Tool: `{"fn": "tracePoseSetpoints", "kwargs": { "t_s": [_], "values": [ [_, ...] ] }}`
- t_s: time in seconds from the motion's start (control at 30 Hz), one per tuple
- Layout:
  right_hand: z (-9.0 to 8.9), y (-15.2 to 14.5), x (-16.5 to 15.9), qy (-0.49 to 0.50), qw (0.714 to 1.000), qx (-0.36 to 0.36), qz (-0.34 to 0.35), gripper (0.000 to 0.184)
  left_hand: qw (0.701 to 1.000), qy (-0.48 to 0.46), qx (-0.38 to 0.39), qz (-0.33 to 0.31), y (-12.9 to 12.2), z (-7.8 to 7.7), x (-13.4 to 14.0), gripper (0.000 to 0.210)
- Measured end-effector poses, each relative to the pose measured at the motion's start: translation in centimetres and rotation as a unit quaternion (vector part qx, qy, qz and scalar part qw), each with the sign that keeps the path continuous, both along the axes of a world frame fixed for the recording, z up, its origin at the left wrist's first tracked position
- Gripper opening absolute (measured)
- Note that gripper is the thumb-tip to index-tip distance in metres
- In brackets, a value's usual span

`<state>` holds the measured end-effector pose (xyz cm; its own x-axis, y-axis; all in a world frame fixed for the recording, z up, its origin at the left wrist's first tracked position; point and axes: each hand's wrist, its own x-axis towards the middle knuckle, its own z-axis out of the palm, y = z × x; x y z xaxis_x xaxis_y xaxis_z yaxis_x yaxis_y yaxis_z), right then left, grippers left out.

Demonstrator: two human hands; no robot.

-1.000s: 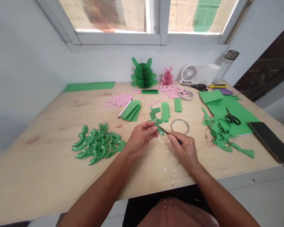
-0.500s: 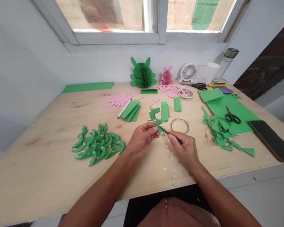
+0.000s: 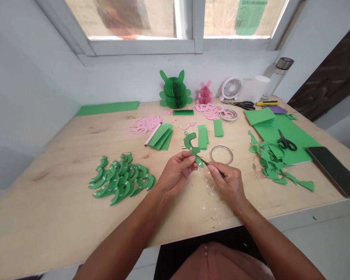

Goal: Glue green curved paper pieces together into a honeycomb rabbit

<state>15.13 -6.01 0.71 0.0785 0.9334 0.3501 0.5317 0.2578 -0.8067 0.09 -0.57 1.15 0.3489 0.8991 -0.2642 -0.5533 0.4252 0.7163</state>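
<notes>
Over the front middle of the table, my left hand [image 3: 177,171] pinches a curved green paper cutout [image 3: 191,140] with small white tape patches along it. My right hand [image 3: 228,184] grips slim dark tweezers [image 3: 204,160], their tip touching the cutout's lower end by my left fingertips. Part of the cutout is covered by my left fingers. To the left lies a heap of similar green curved pieces [image 3: 122,177] bearing white tape bits. Tiny white scraps [image 3: 211,192] are scattered beneath my hands, and a thin tape roll [image 3: 221,154] lies just beyond them.
Folded green strips [image 3: 161,137] and pink cutouts [image 3: 146,124] lie farther back. Green [image 3: 175,93] and pink [image 3: 205,95] honeycomb paper figures stand by the wall with a small fan [image 3: 231,88]. At right are green scraps [image 3: 270,163], scissors [image 3: 287,142] and a phone [image 3: 335,169].
Both hands stay almost in place, the tweezers' tip still at the lower end of the green cutout. The camera view has shifted very slightly.
</notes>
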Motion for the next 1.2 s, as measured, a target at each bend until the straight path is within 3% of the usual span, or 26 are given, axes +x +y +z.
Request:
{"fn": "tracePoseSetpoints", "kwargs": {
  "t_s": [1.2],
  "values": [
    [-0.49,0.10,0.21,-0.016,0.999,0.032,-0.009,0.021,1.000,-0.002,0.001,-0.004,0.03,-0.28,-0.04,0.021]
  ]
}}
